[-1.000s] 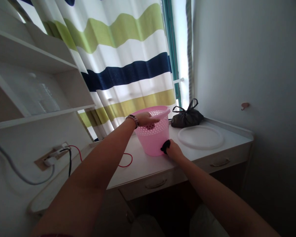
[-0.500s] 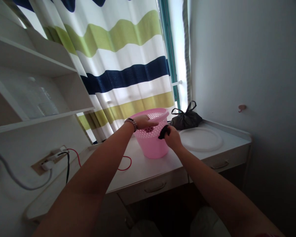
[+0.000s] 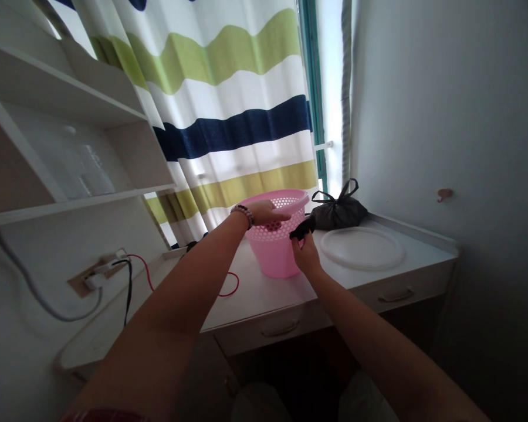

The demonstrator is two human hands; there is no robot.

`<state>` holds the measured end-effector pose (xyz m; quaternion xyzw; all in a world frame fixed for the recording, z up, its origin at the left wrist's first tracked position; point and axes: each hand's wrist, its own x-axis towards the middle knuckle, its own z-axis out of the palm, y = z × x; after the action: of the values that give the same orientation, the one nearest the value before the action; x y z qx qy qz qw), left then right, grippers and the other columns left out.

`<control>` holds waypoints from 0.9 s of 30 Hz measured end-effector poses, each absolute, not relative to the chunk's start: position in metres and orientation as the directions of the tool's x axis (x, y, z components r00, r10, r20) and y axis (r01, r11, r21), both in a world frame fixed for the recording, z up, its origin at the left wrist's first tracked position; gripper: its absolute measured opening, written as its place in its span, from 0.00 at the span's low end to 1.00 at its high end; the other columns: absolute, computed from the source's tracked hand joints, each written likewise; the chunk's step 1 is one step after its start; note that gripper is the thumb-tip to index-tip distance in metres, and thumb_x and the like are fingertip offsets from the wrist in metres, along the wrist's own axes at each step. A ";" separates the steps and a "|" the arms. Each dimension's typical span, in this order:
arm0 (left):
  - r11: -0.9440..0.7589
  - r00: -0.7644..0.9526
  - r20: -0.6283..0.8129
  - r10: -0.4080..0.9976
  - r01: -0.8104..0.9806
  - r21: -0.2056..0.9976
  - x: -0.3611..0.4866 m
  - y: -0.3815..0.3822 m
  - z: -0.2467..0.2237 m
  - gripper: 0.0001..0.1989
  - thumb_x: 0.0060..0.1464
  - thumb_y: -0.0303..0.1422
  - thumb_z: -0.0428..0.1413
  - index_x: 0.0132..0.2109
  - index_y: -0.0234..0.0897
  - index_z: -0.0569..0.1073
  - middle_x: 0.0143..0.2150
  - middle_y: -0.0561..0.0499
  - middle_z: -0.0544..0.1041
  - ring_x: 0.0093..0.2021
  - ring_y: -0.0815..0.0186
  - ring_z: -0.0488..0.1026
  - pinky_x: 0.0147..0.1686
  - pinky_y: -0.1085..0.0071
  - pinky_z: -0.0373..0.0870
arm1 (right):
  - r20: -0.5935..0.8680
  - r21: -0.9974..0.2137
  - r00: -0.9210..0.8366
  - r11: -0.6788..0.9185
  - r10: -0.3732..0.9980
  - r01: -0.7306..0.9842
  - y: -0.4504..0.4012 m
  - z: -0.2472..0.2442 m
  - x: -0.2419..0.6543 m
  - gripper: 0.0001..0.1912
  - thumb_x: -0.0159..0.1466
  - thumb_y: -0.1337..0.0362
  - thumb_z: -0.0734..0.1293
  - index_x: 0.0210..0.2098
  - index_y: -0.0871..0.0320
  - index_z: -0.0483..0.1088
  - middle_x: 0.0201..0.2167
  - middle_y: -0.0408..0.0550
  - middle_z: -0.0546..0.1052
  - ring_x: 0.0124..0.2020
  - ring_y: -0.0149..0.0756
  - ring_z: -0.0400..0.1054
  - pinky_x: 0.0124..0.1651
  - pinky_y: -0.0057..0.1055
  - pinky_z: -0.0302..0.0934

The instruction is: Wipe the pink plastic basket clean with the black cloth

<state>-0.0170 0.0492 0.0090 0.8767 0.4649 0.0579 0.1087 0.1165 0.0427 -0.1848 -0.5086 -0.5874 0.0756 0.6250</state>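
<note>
Basket held by left hand; right hand pinches black item.

Two hands, one round pink plastic basket, one white ring, one knotted black bag, one small black bundle.

Left hand partly hidden by the perforated pink basket

On white flat-topped desk: pink latticed plastic basket; to its right, round white plastic ring, knotted black plastic bag behind.
</note>
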 end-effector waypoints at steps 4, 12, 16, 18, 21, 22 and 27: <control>-0.535 0.555 0.001 0.832 0.801 0.271 -0.017 0.051 0.008 0.28 0.44 0.56 0.51 0.29 0.34 0.77 0.29 0.46 0.77 0.26 0.67 0.71 0.30 0.70 0.63 | 0.459 -0.788 0.239 0.268 0.856 0.554 0.052 -0.209 0.128 0.23 0.63 0.54 0.52 0.49 0.60 0.63 0.44 0.57 0.71 0.43 0.42 0.66 0.41 0.32 0.57; -0.510 0.539 -0.013 0.842 0.803 0.307 -0.018 0.053 0.007 0.26 0.43 0.55 0.52 0.29 0.34 0.77 0.28 0.46 0.77 0.26 0.66 0.71 0.32 0.70 0.64 | 0.229 -0.686 0.190 0.020 0.955 0.727 0.048 -0.253 0.139 0.12 0.59 0.63 0.57 0.35 0.60 0.70 0.34 0.56 0.74 0.37 0.41 0.68 0.36 0.31 0.56; -0.507 0.542 -0.007 0.840 0.791 0.344 -0.017 0.053 0.007 0.25 0.43 0.54 0.53 0.29 0.34 0.77 0.28 0.45 0.77 0.26 0.67 0.71 0.31 0.70 0.64 | 0.331 -0.699 0.203 0.095 0.922 0.709 0.042 -0.237 0.139 0.13 0.61 0.64 0.55 0.34 0.60 0.69 0.32 0.54 0.74 0.34 0.39 0.68 0.34 0.30 0.56; -0.500 0.537 -0.016 0.844 0.795 0.343 -0.017 0.053 0.007 0.25 0.43 0.54 0.54 0.30 0.33 0.76 0.29 0.45 0.77 0.26 0.67 0.71 0.30 0.70 0.64 | 0.437 -0.682 0.215 0.165 0.874 0.713 0.039 -0.216 0.140 0.14 0.61 0.65 0.53 0.35 0.60 0.69 0.31 0.54 0.74 0.33 0.39 0.67 0.33 0.30 0.55; -0.512 0.542 -0.015 0.840 0.801 0.311 -0.016 0.052 0.008 0.25 0.43 0.54 0.54 0.29 0.33 0.76 0.29 0.45 0.77 0.26 0.67 0.71 0.30 0.70 0.64 | 0.606 -0.613 0.209 0.283 0.767 0.737 0.036 -0.174 0.140 0.14 0.62 0.66 0.52 0.36 0.60 0.68 0.31 0.54 0.73 0.32 0.39 0.66 0.34 0.31 0.53; -0.520 0.547 -0.007 0.837 0.799 0.302 -0.016 0.052 0.008 0.25 0.42 0.54 0.54 0.29 0.33 0.76 0.28 0.45 0.77 0.26 0.66 0.71 0.30 0.70 0.64 | 0.655 -0.584 0.200 0.321 0.728 0.745 0.035 -0.160 0.141 0.14 0.62 0.66 0.52 0.37 0.61 0.68 0.32 0.54 0.73 0.33 0.39 0.66 0.34 0.31 0.53; -0.525 0.548 0.004 0.836 0.800 0.291 -0.017 0.048 0.007 0.23 0.42 0.53 0.55 0.29 0.34 0.76 0.27 0.47 0.77 0.26 0.67 0.71 0.31 0.71 0.63 | 0.768 -0.481 0.143 0.415 0.624 0.772 0.035 -0.129 0.144 0.15 0.62 0.67 0.52 0.40 0.62 0.67 0.38 0.56 0.72 0.38 0.40 0.65 0.39 0.31 0.53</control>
<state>-0.0171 0.0482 0.0074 0.8704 0.4699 0.0715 0.1286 0.1435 0.0352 -0.1285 -0.5363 -0.6508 -0.0694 0.5330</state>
